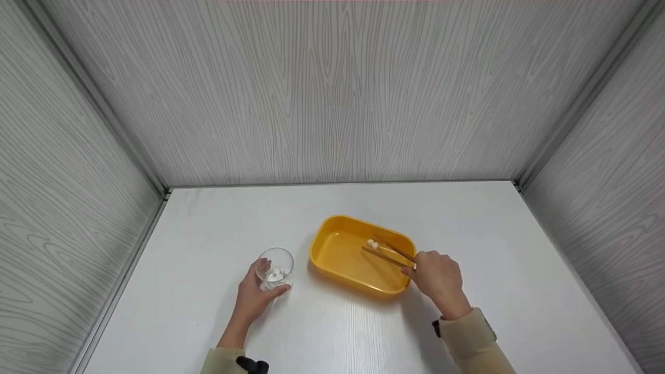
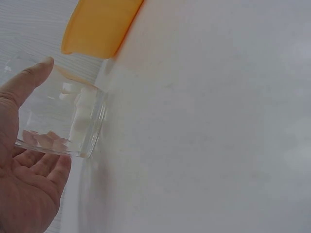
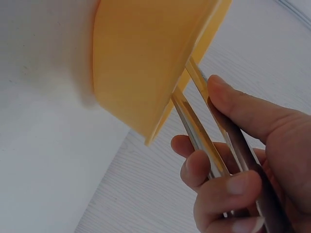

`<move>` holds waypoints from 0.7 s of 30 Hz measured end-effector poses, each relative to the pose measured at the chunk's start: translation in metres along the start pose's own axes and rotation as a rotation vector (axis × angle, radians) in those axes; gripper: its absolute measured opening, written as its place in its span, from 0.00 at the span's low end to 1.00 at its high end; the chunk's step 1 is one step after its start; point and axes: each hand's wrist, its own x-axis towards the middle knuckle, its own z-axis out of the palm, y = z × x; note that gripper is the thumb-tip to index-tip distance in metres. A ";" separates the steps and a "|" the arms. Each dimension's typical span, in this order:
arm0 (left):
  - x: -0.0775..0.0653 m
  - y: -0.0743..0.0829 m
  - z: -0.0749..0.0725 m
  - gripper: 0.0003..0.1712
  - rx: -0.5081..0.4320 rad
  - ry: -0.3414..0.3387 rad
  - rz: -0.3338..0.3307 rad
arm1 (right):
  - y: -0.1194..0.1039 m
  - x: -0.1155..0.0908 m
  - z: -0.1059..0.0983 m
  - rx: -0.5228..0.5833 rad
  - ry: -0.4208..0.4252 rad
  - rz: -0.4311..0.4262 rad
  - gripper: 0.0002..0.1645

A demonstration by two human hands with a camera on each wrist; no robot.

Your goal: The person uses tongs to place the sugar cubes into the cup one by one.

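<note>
My right hand [image 1: 439,276] grips metal tongs [image 3: 209,141], thumb on one arm and fingers curled round the other. The tongs' spread tips reach into a yellow plastic basin [image 1: 332,270], next to two small white pieces [image 1: 373,244] on its floor. My left hand [image 1: 253,297] holds a clear drinking glass [image 2: 58,109] with the thumb on one side and fingers on the other. Several white chunks [image 1: 278,274] lie at the bottom of the glass, which stands left of the basin. The basin hides the tong tips in the right wrist view.
A white tabletop [image 1: 332,337] lies under everything. Grey wood-grain panels rise at the back [image 1: 332,93], on the left [image 1: 62,182] and on the right [image 1: 608,182]. Beige sleeves [image 1: 473,337] with dark wrist straps cover both forearms.
</note>
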 end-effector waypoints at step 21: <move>-0.001 0.001 -0.001 0.56 -0.016 0.003 0.012 | 0.000 0.009 0.005 -0.070 -0.026 0.011 0.22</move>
